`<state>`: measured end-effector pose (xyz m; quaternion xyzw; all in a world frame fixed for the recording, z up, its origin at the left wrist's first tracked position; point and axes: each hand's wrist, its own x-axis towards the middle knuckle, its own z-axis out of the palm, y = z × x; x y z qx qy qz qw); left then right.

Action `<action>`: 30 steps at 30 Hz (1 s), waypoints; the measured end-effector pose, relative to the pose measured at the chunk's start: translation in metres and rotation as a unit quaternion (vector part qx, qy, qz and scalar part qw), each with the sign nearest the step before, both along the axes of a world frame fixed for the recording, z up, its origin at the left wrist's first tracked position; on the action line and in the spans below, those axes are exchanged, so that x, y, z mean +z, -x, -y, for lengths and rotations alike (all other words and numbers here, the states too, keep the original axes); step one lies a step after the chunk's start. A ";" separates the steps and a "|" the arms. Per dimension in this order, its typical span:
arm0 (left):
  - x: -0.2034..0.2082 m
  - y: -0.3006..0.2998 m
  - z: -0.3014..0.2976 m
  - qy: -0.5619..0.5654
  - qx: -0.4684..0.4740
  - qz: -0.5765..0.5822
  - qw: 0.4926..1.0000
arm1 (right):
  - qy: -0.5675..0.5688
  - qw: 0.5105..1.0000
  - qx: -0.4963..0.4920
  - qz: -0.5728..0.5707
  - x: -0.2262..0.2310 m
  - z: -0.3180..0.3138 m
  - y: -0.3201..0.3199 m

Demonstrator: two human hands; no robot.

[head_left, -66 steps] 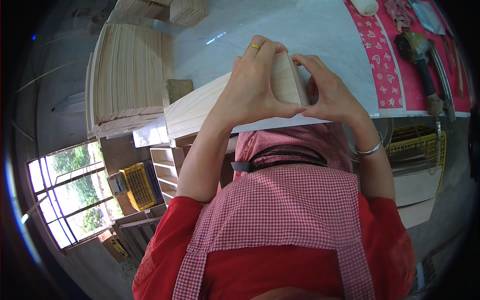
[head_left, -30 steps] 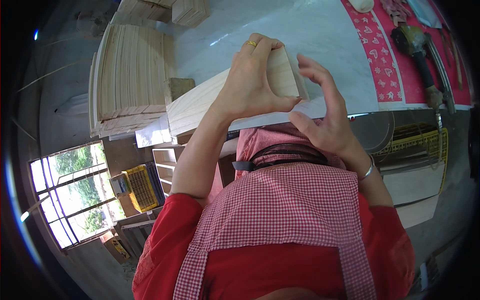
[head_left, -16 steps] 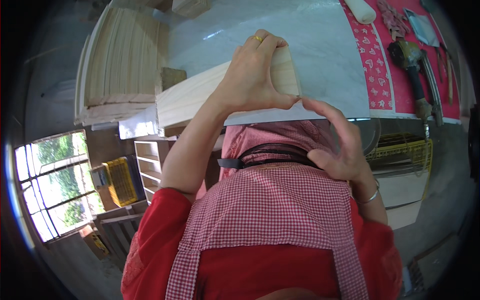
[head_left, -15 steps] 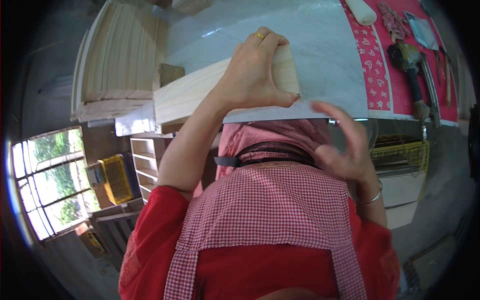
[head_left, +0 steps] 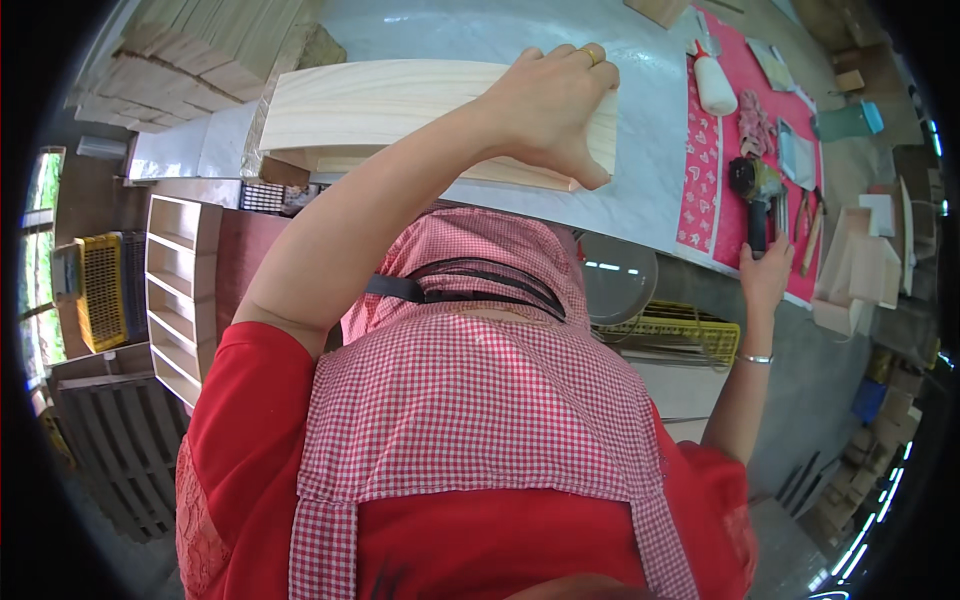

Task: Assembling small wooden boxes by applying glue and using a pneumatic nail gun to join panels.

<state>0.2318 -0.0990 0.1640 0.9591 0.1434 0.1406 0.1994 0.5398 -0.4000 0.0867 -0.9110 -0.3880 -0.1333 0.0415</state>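
My left hand [head_left: 555, 105] is clamped over the right end of a long pale wooden box [head_left: 370, 100], thumb on the near edge and fingers on the far side. The box lies along the near edge of the table, and its near side shows a hollow under the top board. Out to the right, my right hand [head_left: 767, 278] is closed about the near end of a nail gun [head_left: 757, 215] with a black handle. The gun lies on a pink patterned cloth [head_left: 700, 205]; my fingers partly hide its lower end.
Stacked boards [head_left: 190, 60] stand at the far left. A white glue bottle [head_left: 714, 85], a crumpled rag [head_left: 754, 122] and hand tools [head_left: 808, 230] lie on the cloth. Below the table edge are a yellow crate [head_left: 690, 330] and, leftward, a wooden shelf unit [head_left: 180, 290].
My right hand has gone from beside the box's end out to the nail gun on the right. My left hand keeps its grip on the box. The whole view has swung rightward.
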 end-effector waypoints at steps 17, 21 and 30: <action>-0.016 0.000 0.000 -0.079 0.011 0.015 0.997 | 0.036 0.947 0.047 -0.314 0.134 -0.069 0.033; -0.015 -0.002 0.000 -0.092 0.005 0.014 0.996 | 0.003 0.958 0.104 -0.269 0.169 -0.072 0.087; -0.016 -0.001 0.002 -0.077 0.005 0.042 0.996 | 0.051 0.908 0.264 -0.320 0.205 -0.102 0.140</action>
